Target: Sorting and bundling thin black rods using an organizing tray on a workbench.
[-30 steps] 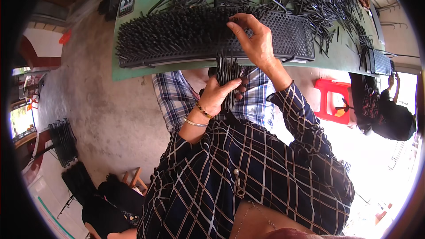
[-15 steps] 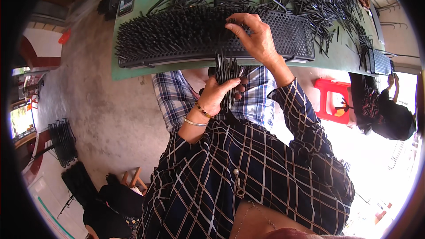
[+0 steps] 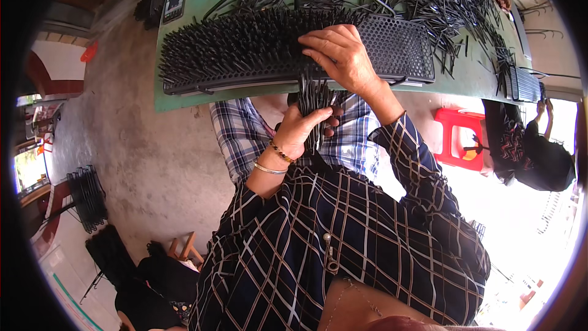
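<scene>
My left hand is wrapped around a bundle of thin black rods, which point upward over my lap. Just in front of it is a long black perforated rack on a green table. Black rods stand upright in its holes, packed closely over the left and middle, while the right end shows bare holes. Over the edge of the packed rods, my right hand has its thumb and fingers brought together in a pinch. Whatever its fingertips hold is hidden among the black rods.
Loose black rods lie heaped across the back of the green table. A phone lies at the far left corner. To the right are a red plastic stool and another person in dark clothes. A blue-grey rack sits at the table's right edge.
My right hand has moved slightly left and down over the rack, its fingertips now lower among the rods. My left hand stays in place with its bundle.
</scene>
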`<state>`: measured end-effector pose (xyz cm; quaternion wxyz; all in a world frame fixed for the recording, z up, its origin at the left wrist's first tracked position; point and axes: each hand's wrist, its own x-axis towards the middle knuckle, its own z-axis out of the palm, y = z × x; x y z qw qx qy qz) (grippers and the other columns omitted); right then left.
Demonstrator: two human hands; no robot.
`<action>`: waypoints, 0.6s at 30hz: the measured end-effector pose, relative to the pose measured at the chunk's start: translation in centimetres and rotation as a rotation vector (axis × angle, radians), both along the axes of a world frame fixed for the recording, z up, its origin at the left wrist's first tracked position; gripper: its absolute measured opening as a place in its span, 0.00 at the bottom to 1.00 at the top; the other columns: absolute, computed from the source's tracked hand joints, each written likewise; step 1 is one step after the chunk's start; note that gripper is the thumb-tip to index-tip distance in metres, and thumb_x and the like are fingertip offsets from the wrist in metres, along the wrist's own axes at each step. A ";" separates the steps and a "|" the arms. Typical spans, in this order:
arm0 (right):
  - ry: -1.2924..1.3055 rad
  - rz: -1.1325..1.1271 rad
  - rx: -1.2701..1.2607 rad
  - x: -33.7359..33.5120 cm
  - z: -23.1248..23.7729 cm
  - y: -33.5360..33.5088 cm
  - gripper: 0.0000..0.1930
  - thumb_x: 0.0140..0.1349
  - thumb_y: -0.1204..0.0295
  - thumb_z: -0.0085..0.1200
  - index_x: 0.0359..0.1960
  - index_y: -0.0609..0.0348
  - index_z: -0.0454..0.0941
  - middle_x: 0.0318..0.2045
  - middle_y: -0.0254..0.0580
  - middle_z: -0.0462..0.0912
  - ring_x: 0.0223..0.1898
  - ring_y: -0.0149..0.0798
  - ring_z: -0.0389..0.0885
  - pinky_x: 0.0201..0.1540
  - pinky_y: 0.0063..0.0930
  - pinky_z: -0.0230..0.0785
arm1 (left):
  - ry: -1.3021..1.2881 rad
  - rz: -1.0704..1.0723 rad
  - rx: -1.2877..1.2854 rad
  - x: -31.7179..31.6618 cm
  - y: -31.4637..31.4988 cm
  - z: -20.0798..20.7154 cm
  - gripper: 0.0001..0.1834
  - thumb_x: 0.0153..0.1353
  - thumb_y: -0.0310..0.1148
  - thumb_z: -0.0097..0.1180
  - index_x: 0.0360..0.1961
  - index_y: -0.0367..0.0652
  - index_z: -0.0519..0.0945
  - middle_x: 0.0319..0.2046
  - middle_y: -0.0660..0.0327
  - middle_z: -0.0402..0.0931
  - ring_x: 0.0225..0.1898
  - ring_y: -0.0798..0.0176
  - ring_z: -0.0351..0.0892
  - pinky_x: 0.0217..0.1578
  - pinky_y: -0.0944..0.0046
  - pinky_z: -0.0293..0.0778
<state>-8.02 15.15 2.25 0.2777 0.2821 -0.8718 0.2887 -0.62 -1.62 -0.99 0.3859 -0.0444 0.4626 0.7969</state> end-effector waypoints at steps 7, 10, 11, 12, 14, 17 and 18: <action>0.033 -0.119 -0.102 1.2 0.6 0.3 0.11 0.55 0.74 0.60 0.40 0.57 0.82 0.38 0.38 0.83 0.39 0.40 0.78 0.44 0.31 0.67 | 0.037 -0.023 0.020 0.1 0.1 0.5 0.12 0.61 0.30 0.55 0.45 0.37 0.76 0.36 0.57 0.81 0.32 0.67 0.80 0.26 0.69 0.76; -0.424 -0.175 -0.414 2.7 1.5 0.6 0.09 0.60 0.71 0.58 0.39 0.63 0.82 0.32 0.42 0.84 0.34 0.35 0.81 0.39 0.26 0.71 | 0.084 0.026 0.048 0.1 -0.1 0.3 0.12 0.63 0.31 0.54 0.46 0.37 0.75 0.37 0.57 0.81 0.32 0.67 0.79 0.26 0.68 0.76; -0.424 -0.178 -0.412 3.2 1.6 1.0 0.09 0.60 0.71 0.58 0.39 0.63 0.82 0.32 0.42 0.84 0.34 0.35 0.81 0.39 0.26 0.71 | 0.095 0.029 0.069 0.0 -0.1 0.6 0.13 0.63 0.31 0.54 0.46 0.37 0.75 0.38 0.57 0.81 0.33 0.67 0.79 0.27 0.68 0.76; -0.672 -0.147 -0.445 3.7 1.7 1.3 0.11 0.61 0.69 0.58 0.39 0.65 0.82 0.32 0.42 0.84 0.34 0.33 0.81 0.40 0.25 0.72 | 0.106 0.031 0.090 0.0 0.0 0.8 0.13 0.63 0.31 0.54 0.46 0.37 0.75 0.39 0.57 0.81 0.33 0.67 0.79 0.27 0.68 0.77; -0.918 -0.122 -0.480 3.9 1.3 1.7 0.13 0.62 0.68 0.58 0.40 0.67 0.82 0.32 0.43 0.85 0.35 0.30 0.81 0.41 0.23 0.72 | 0.150 -0.014 0.090 -0.2 0.2 1.1 0.13 0.62 0.30 0.55 0.47 0.37 0.75 0.39 0.56 0.81 0.34 0.67 0.80 0.28 0.68 0.77; -1.035 -0.045 -0.754 4.0 0.7 2.1 0.13 0.60 0.67 0.59 0.38 0.67 0.82 0.30 0.40 0.84 0.32 0.27 0.79 0.36 0.22 0.72 | 0.192 -0.069 0.092 -0.1 0.5 1.2 0.14 0.61 0.29 0.56 0.47 0.36 0.74 0.39 0.55 0.81 0.34 0.67 0.80 0.29 0.69 0.78; -1.035 -0.046 -0.755 4.0 0.8 2.3 0.13 0.60 0.67 0.59 0.38 0.67 0.82 0.30 0.40 0.84 0.32 0.27 0.79 0.36 0.22 0.72 | 0.189 -0.082 0.095 0.0 0.5 1.2 0.14 0.61 0.29 0.56 0.47 0.36 0.75 0.40 0.55 0.81 0.34 0.67 0.80 0.29 0.69 0.79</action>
